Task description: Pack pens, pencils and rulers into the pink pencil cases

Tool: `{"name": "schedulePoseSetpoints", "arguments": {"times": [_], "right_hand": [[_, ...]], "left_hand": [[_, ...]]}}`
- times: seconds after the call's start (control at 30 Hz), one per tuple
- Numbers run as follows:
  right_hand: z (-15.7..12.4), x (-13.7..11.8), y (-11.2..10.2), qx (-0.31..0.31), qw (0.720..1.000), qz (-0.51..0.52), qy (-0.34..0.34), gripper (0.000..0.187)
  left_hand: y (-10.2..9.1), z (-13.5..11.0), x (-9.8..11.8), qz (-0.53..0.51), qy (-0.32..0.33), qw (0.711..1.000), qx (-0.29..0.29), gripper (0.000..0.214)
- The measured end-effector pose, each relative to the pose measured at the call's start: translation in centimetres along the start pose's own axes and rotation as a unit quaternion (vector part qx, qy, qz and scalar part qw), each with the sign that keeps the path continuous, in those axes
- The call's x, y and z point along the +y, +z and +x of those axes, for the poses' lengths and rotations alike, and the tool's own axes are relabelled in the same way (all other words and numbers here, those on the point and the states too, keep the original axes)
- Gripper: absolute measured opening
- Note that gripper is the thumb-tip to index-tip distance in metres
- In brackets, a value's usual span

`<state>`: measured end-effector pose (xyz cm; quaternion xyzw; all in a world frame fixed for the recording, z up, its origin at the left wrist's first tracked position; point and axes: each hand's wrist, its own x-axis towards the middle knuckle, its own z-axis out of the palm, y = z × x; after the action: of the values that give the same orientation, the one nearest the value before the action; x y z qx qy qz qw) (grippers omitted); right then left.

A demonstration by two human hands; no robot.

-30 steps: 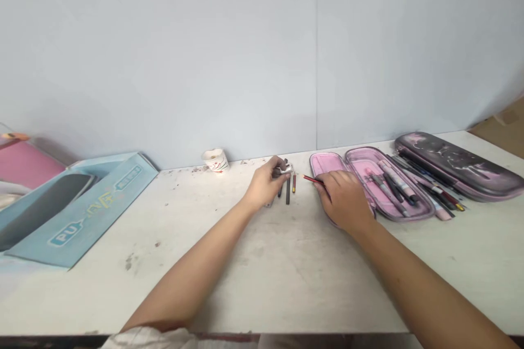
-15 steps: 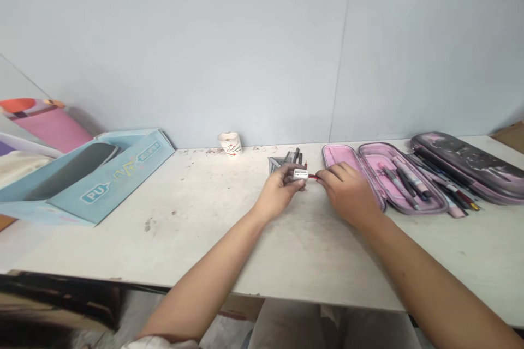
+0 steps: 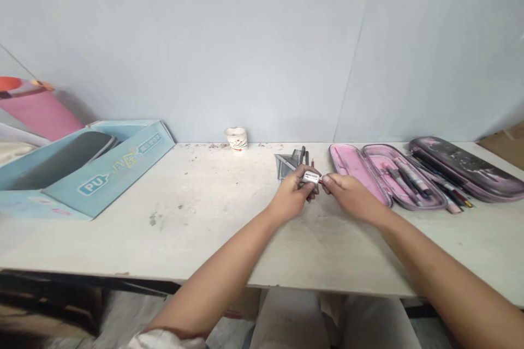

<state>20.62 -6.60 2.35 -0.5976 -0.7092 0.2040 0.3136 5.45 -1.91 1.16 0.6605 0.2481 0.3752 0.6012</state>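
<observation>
My left hand point(image 3: 293, 192) is closed around a small silver pencil sharpener point(image 3: 311, 176), its blade side facing up. My right hand point(image 3: 347, 192) pinches a thin red pencil point(image 3: 321, 181). The pencil's left end meets the sharpener; its tip is out of sight inside or behind it, and most of its length is hidden by my right fingers. Just beyond the left hand lie grey set squares point(image 3: 285, 166), with dark pens point(image 3: 302, 155) and another red pencil point(image 3: 313, 162) beside them.
An open pink pencil case point(image 3: 356, 172) with pens and markers lies right of my hands. Beyond it are loose pens point(image 3: 454, 193) and a closed dark case point(image 3: 462, 166). A paper cup point(image 3: 236, 139) stands near the wall. A blue box point(image 3: 110, 174) sits at left on the table point(image 3: 229, 234).
The right hand has turned about the pencil, its knuckles now lower and its fingers closer to the sharpener. The camera view has shifted slightly. The left hand still holds the sharpener.
</observation>
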Motion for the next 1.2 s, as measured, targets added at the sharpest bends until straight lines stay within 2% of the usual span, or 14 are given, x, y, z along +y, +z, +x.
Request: {"name": "schedulePoseSetpoints", "arguments": {"times": [0.1, 0.17, 0.23, 0.3, 0.4, 0.47, 0.57, 0.7, 0.73, 0.83, 0.9, 0.97, 1.1, 1.2], "right_hand": [[0.3, -0.5, -0.9, -0.129, 0.959, 0.23, 0.104, 0.036], [0.3, -0.8, -1.3, -0.119, 0.959, 0.224, 0.127, 0.036], [0.2, -1.2, -1.5, -0.043, 0.993, 0.084, 0.072, 0.036], [-0.1, -1.5, -1.6, 0.043, 0.988, -0.143, -0.029, 0.031], [-0.7, -1.8, -1.5, 0.081, 0.891, -0.414, -0.169, 0.022], [-1.0, -2.0, -1.4, 0.064, 0.852, -0.477, -0.209, 0.022], [-0.6, -2.4, -1.1, 0.058, 0.88, -0.449, -0.146, 0.021], [0.4, -3.1, -1.3, -0.012, 0.987, -0.162, 0.01, 0.029], [0.6, -3.1, -1.4, -0.055, 0.995, -0.06, 0.052, 0.032], [0.5, -2.8, -1.5, -0.141, 0.968, 0.139, 0.155, 0.032], [0.0, -2.4, -1.3, -0.11, 0.978, 0.104, 0.142, 0.032], [-0.6, -2.0, -1.1, -0.032, 0.996, -0.056, 0.062, 0.031], [-1.4, -1.8, -0.9, 0.027, 0.922, -0.373, -0.103, 0.023], [-0.9, -2.0, -0.9, 0.02, 0.924, -0.373, -0.079, 0.022]], "left_hand": [[-0.2, -0.2, 0.2, 0.027, 0.018, 0.999, -0.025, 0.016], [-0.1, -0.2, 0.3, 0.019, 0.028, 0.999, -0.029, 0.014], [0.1, 0.0, 0.3, -0.019, 0.035, 0.999, -0.025, 0.014], [0.4, 0.0, 0.3, -0.084, 0.028, 0.996, -0.015, 0.017], [0.8, 0.0, 0.3, -0.193, -0.006, 0.981, 0.001, 0.023], [1.0, -0.1, 0.3, -0.22, -0.017, 0.975, 0.011, 0.023], [1.1, -0.2, 0.2, -0.178, 0.002, 0.984, 0.023, 0.016], [0.5, -0.2, 0.0, -0.067, 0.041, 0.997, 0.012, 0.01], [0.3, -0.2, -0.1, -0.039, 0.045, 0.998, 0.004, 0.01], [0.0, -0.1, -0.5, 0.017, 0.041, 0.999, -0.019, 0.011], [0.1, 0.1, -0.8, 0.012, 0.027, 0.999, -0.027, 0.011], [0.4, 0.3, -1.0, -0.04, 0.005, 0.999, -0.015, 0.01], [1.1, 0.5, -0.9, -0.161, -0.042, 0.986, 0.014, 0.008], [0.8, 0.4, -0.4, -0.145, -0.018, 0.989, 0.017, 0.007]]}}
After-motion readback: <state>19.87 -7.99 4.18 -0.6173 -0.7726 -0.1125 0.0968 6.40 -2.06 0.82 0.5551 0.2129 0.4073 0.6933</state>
